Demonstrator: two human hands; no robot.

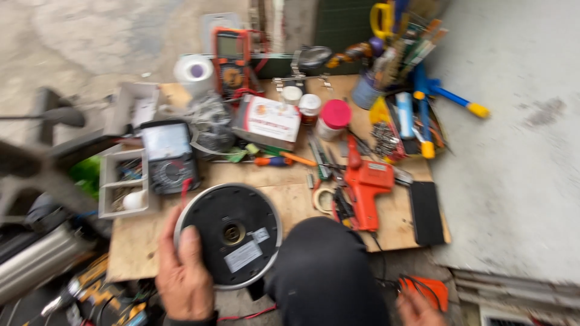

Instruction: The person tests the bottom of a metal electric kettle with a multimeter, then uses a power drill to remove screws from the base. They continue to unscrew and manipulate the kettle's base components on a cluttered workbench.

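Screws (130, 170) in grey tray (107, 181)

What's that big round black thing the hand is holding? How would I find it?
Start at the wooden board crowded with tools, then go to its near edge. There the left hand holds a round black disc with a silver rim. Unlike the orange tool beside it, it is flat, circular, with a small centre hub and grey labels.

My bench (284, 199) is a low wooden board resting on the concrete floor (513, 151). Lying directly on it: an orange soldering gun (368, 184), an analogue meter (168, 156), a compartment tray (124, 184), a white box (269, 121), a red-lidded jar (333, 119), a black pad (426, 212), screwdrivers (284, 160).
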